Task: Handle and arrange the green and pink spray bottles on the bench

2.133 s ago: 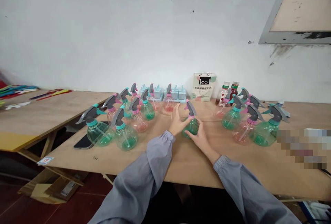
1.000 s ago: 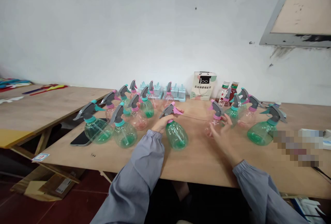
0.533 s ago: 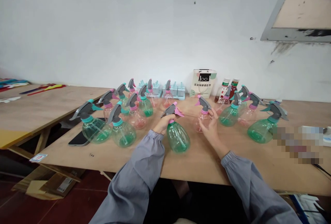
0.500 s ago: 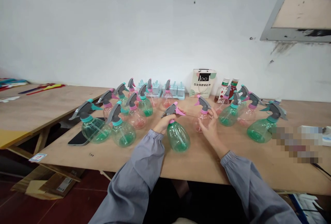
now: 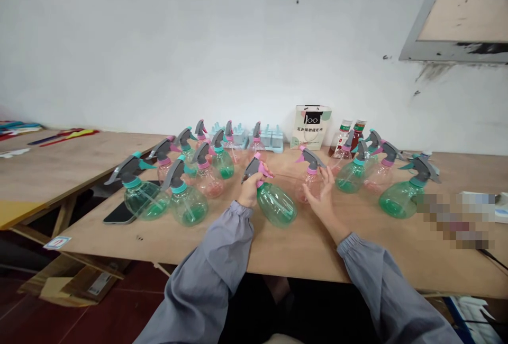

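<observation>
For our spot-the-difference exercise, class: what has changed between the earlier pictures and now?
The left hand now grips the green bottle with the pink collar, which moved left and tilted. The right hand let go of it and took hold of a pink bottle, bringing it left from the group on the right. The spray bottles on the left, phone and paper bag stayed put.

Long, loose, wrinkled grey-blue sleeves with narrow gathered cuffs, bare fingers beyond.
</observation>
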`<action>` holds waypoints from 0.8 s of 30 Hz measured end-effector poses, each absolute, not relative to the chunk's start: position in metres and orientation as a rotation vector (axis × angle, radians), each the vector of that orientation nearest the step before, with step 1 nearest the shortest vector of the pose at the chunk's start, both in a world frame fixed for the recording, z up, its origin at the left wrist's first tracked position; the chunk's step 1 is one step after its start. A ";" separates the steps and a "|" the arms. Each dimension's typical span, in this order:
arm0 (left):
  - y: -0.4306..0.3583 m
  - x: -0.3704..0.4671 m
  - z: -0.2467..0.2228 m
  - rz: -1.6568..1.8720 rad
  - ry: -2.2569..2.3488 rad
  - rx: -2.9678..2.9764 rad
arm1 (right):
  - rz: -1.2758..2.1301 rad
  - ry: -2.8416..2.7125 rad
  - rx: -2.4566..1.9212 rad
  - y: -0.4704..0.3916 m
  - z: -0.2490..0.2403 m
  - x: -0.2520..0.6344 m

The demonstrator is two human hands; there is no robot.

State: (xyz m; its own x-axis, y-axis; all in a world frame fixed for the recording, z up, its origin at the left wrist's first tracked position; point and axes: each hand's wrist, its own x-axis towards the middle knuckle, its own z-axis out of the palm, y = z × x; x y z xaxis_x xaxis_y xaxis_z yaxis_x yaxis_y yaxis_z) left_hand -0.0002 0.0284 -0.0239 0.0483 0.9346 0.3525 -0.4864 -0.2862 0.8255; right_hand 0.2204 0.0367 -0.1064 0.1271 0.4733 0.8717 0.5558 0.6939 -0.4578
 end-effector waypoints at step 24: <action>0.026 0.011 -0.030 1.456 0.624 1.131 | 0.120 -1.497 -0.873 0.047 -0.120 0.225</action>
State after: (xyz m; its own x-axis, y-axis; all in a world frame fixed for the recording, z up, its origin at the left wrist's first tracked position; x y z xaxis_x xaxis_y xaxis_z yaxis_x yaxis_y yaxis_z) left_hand 0.0108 0.0256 -0.0300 0.0948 0.9506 0.2955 -0.4411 -0.2260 0.8685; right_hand 0.2255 0.0474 -0.1202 0.1290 0.5730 0.8093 0.4366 0.7000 -0.5652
